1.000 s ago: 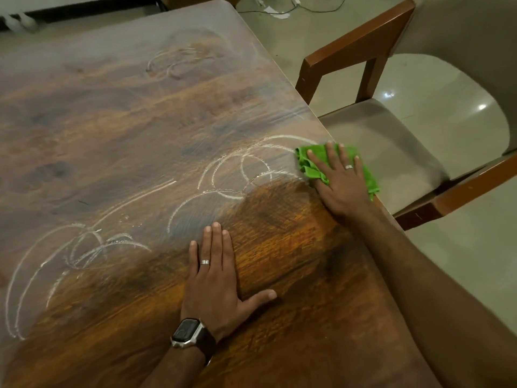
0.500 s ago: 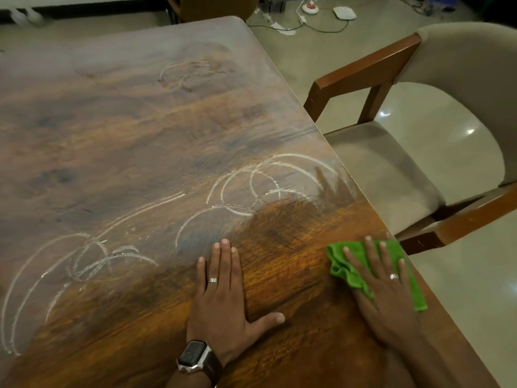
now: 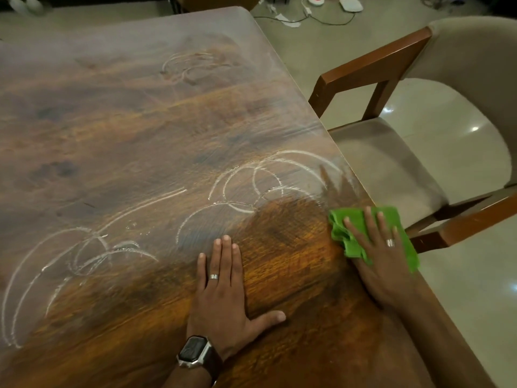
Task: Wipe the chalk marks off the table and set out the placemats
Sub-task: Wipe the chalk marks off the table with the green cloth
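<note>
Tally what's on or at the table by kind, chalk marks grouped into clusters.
Chalk mark clusters: 3, far, middle, near-left
Green cloth: 1
Hands: 2, left hand, right hand
Chair: 1
Total: 7

One wooden table (image 3: 117, 130), one green cloth (image 3: 349, 245), two hands, left hand (image 3: 221, 298) and right hand (image 3: 383, 264), two rings, one on each, one wristwatch (image 3: 195, 352), one upholstered chair (image 3: 419, 152), three clusters of chalk marks (image 3: 260, 186).
</note>
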